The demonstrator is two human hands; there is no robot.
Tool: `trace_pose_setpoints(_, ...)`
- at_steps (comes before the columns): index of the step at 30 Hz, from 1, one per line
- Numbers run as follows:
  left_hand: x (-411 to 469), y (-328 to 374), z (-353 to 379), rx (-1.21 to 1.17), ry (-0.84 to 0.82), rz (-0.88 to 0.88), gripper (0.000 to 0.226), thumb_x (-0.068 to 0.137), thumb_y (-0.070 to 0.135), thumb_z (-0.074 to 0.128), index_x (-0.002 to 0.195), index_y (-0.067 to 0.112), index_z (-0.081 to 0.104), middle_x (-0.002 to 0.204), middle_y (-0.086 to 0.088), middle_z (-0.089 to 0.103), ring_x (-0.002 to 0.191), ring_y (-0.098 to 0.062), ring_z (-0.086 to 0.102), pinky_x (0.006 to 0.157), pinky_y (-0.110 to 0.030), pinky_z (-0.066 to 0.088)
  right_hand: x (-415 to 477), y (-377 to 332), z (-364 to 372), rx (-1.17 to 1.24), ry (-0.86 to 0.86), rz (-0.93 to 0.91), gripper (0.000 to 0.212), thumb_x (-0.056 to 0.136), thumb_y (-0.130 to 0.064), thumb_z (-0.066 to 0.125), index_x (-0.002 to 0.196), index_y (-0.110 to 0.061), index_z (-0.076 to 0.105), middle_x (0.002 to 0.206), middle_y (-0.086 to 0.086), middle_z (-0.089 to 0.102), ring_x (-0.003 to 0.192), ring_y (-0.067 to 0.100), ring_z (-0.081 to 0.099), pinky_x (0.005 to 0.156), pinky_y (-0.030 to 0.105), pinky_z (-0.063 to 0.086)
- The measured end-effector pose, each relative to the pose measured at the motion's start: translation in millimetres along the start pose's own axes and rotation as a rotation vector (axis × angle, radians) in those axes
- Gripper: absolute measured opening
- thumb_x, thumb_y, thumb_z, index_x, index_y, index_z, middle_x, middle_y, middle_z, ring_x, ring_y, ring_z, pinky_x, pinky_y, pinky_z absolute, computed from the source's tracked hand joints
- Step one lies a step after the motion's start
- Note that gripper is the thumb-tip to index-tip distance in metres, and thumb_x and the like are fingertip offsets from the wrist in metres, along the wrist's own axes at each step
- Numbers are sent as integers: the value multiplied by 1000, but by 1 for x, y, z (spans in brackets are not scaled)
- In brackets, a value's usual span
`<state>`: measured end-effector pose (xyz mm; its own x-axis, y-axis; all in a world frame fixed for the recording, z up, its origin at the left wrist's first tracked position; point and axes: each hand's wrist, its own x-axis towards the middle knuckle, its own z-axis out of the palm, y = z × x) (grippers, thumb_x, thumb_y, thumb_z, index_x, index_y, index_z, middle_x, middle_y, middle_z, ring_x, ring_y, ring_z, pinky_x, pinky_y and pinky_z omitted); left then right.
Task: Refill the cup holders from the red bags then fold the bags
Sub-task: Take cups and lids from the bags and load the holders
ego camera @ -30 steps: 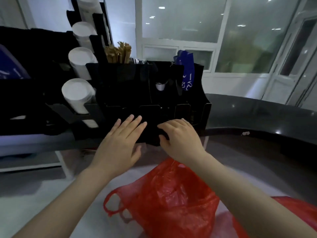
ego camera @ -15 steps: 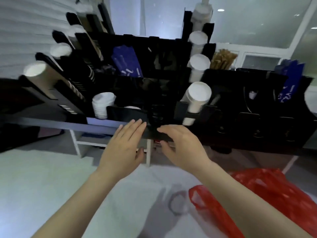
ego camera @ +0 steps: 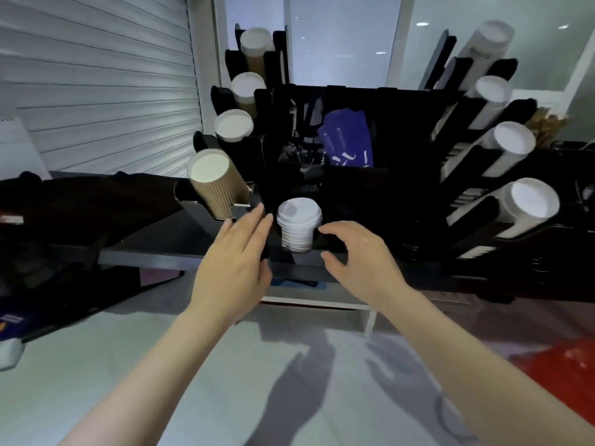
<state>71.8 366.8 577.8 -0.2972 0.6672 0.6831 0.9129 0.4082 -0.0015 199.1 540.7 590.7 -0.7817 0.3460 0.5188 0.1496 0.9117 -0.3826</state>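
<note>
Hands | left hand [ego camera: 235, 265] fingers [ego camera: 251, 226] straight, right hand [ego camera: 360, 255] loosely curved, both empty | advice: cup lid stack [ego camera: 297, 226] both sides, lift upright

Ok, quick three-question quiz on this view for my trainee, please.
1. True or false: the white lid stack stands inside the black organizer.
2. Where does the red bag show? A) bottom right B) top left C) between the hands.
3. Fill in: the ribbed cups nearest the left hand are ____ in colour.
Key: 1 true; 2 A; 3 brown.
</note>
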Motion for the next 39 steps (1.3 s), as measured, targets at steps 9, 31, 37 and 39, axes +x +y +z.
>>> trace_pose_setpoints(9, 29, -29, -10, 45, 333, 240, 43, 82, 7, 44, 120, 0, 63, 132, -15, 56, 95, -32, 59, 89, -39, 47, 89, 0, 12, -193, -58, 6, 45, 87, -26, 66, 130, -20, 54, 131, 0, 55, 117, 18, 53, 92, 27, 43)
trace_pose_setpoints(31, 71, -41, -17, 366, 146, 62, 57, 89, 29, 55, 137, 0, 46, 137, -15, 53, 138, -32, 35, 113, -54, 12, 136, -2, 36, -468, -475, 80, 84, 66, -56, 73, 140, -40, 35, 132, 6, 42, 118, 33, 47, 102, 63, 26)
trace_pose_setpoints(37, 71, -42, -15, 346, 159, 55, 57, 87, 27, 56, 136, 0, 46, 137, -16, 53, 138, -32, 34, 114, -52, 9, 131, 5, 30, -309, -298, 45, 89, 62, -51, 77, 140, -44, 34, 139, 6, 37, 123, 31, 43, 104, 59, 32)
trace_pose_setpoints(39, 70, -42, -15, 344, 148, 44, 58, 87, 27, 54, 137, 0, 44, 138, -16, 51, 139, -32, 32, 114, -52, 7, 130, 8, 27, -200, -216, 37, 90, 63, -47, 78, 141, -41, 35, 138, 5, 38, 123, 29, 43, 102, 50, 39)
